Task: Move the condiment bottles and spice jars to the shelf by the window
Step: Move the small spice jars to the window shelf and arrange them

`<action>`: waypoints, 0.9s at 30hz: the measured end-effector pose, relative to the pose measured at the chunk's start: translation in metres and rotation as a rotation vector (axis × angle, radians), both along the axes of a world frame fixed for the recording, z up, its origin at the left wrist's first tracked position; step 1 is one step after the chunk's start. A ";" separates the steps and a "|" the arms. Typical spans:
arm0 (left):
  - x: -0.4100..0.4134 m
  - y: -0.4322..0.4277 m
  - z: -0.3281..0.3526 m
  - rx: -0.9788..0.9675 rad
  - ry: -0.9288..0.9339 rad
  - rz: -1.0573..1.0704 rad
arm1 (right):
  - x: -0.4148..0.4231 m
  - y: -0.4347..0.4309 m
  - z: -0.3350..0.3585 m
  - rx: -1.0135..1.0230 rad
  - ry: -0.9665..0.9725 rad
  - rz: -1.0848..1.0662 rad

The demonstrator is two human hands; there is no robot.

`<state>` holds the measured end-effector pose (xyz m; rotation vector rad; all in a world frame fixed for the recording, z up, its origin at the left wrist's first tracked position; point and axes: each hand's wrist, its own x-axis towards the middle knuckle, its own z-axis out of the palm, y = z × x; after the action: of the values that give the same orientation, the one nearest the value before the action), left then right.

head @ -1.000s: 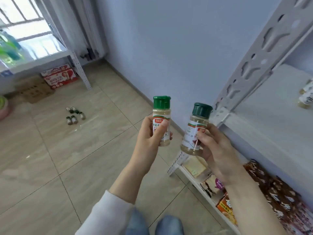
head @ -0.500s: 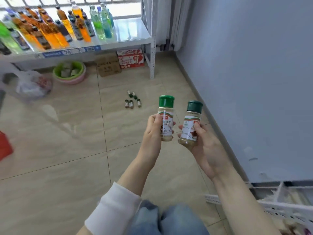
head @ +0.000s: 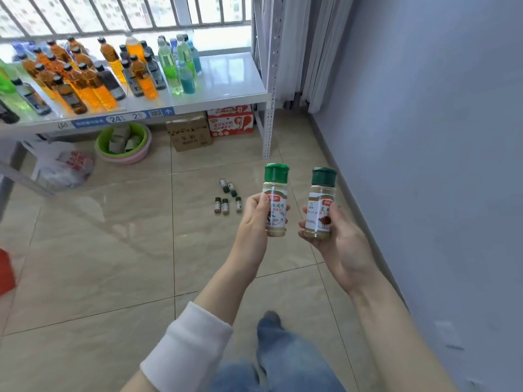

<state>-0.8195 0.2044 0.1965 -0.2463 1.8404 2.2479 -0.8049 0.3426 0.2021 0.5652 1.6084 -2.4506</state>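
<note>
Two spice jars held up side by side, upright, not touching each other. Left hand (head: 254, 219) wraps the left jar (head: 276, 200) from its left side, thumb across the front label; bright green cap, pale powder inside, white label with a red band and Chinese characters, partly covered, brand not readable. Right hand (head: 338, 239) grips the right jar (head: 321, 203) low on the body, thumb over the label's right edge; darker green cap, label shows a red-brown spice picture, small digits near the left edge too blurred to read for sure. Both hands closed tight on their jars, hands near but apart.

Five small jars (head: 227, 196) with dark caps on the tiled floor (head: 113, 250) ahead of the hands, three standing in a row, two lying down behind them.

Shelf (head: 226, 86) by the barred window (head: 127, 12) sits well beyond the hands, top crowded on the left with drink bottles (head: 85, 77), orange, green, blue and dark; right part bare. Blue price strip (head: 121, 118) on the front edge reads "24" and "2", rest unreadable.

Under the shelf: brown cardboard box (head: 189, 134) with dark printing, red and white carton (head: 230, 121) with Chinese text, green basin (head: 123, 142) stacked in a pink one. Plastic bag (head: 65, 168) on the floor at left. White sleeve (head: 186, 346) on the left forearm, jeans (head: 283, 360) at the bottom
</note>
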 end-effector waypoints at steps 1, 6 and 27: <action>-0.018 0.002 0.002 0.003 0.010 0.019 | -0.020 0.003 0.003 0.008 0.006 0.005; -0.105 -0.007 0.010 -0.008 -0.007 0.088 | -0.123 -0.004 0.011 0.019 0.030 0.033; -0.477 -0.076 0.055 0.017 0.137 0.192 | -0.497 -0.050 0.045 0.008 0.154 0.101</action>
<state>-1.2963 0.1282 0.2517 -0.2840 1.9401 2.4637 -1.3023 0.2923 0.2466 0.2944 1.6586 -2.4676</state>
